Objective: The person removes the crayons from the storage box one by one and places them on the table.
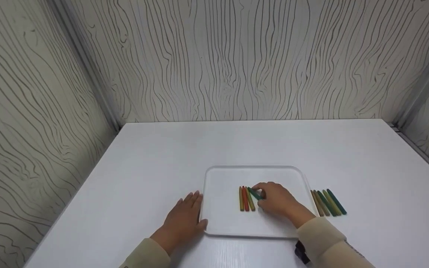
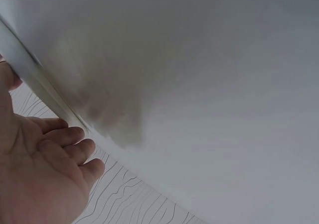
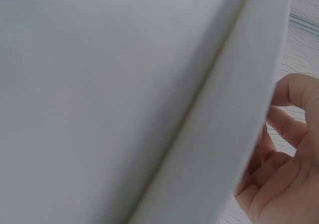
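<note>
A white tray (image 1: 222, 219) with a raised rim lies on the table. Inside it, a yellowish crayon (image 1: 241, 199), a red crayon (image 1: 245, 199) and another yellowish crayon (image 1: 250, 199) lie side by side. Just right of them, my right hand (image 1: 277, 201) pinches a slanted green crayon (image 1: 254, 193), its lower end partly hidden by the fingers. My left hand (image 1: 184, 217) lies against the tray's left edge, thumb near the front corner. The left wrist view shows the left hand (image 2: 45, 169) with relaxed fingers beside a white edge. In the right wrist view a white rim hides the right hand's (image 3: 291, 159) fingertips.
Several brown, green and yellowish crayons (image 1: 328, 203) lie in a row on the white table (image 1: 162, 149), just right of the tray. A small dark object (image 1: 301, 252) shows under the right sleeve. Wood-patterned panels (image 1: 218, 59) stand behind and at both sides.
</note>
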A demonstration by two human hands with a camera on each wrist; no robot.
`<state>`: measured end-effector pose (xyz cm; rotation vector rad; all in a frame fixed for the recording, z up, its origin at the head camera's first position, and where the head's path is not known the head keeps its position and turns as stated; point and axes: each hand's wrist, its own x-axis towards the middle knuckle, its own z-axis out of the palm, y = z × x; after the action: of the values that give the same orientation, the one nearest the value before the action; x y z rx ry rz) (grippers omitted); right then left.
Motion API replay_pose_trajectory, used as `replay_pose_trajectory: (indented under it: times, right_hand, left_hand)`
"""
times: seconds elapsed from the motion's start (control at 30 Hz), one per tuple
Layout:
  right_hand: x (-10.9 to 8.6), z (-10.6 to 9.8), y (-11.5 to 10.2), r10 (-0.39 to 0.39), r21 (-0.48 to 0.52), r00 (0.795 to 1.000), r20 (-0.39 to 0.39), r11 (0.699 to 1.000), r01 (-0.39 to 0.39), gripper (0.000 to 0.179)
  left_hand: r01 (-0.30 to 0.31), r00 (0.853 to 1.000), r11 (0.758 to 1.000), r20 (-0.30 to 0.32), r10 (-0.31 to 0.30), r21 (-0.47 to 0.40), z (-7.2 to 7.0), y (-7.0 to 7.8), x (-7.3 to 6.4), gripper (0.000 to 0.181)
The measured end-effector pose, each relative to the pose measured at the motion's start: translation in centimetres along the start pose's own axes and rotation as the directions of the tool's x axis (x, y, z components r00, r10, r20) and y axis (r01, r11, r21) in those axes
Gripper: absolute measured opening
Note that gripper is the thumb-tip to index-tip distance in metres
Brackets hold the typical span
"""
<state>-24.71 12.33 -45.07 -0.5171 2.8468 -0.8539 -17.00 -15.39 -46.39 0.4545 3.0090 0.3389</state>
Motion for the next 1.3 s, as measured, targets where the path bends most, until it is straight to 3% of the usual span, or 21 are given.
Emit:
replay_pose_trajectory:
  times: [0.43,0.77,1.3]
  right_hand:
    - [-0.3,-1.4,0.4,0.033,0.179,0.999,-0.012,0.983,-0.030,0.041]
    - [-0.9,-3.1,2.2,-0.008,0.177,0.998,-0.055,0.984,0.017,0.039]
    - [-3.4,-6.5,6.3,0.108,0.191,0.993,-0.053,0.977,-0.097,0.044]
  left_hand:
    - [-0.013,1.000,1.000,-0.009,0.013,-0.017,0.0,0.1,0.0,0.069]
    - [-0.024,0.999,1.000,-0.022,0.024,-0.011,0.0,0.1,0.0,0.069]
    - [-0.036,0.999,0.999,-0.027,0.037,0.007,-0.2,0.1,-0.1,0.070]
